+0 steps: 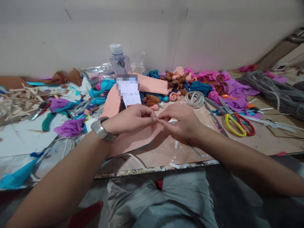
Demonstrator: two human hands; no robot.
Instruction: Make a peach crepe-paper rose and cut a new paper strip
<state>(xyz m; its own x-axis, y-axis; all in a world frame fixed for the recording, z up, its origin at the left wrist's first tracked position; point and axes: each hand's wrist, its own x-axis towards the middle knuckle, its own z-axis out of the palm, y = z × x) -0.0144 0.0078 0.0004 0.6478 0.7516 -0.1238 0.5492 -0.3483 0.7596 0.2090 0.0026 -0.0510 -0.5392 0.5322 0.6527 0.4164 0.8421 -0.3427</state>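
My left hand (136, 117) and my right hand (181, 118) meet above the table, thumbs and fingertips pinched together. Between them is the end of a long peach crepe paper strip (133, 139); the exact pinched bit is mostly hidden by my fingers. The strip runs under my left hand, curves up the left side and bends right at the back. A phone (131, 95) with a lit screen stands just beyond my left hand, inside that curve. A small peach paper rose (174, 96) lies beyond my right hand.
Yellow-and-red-handled scissors (239, 125) and a coil of clear tubing (194, 99) lie on the right. Behind are a plastic bottle (120, 60) and heaped crepe paper flowers (199, 87). Wooden sticks (19, 101) and green-handled pliers (48, 122) sit left, grey cord (268, 88) far right.
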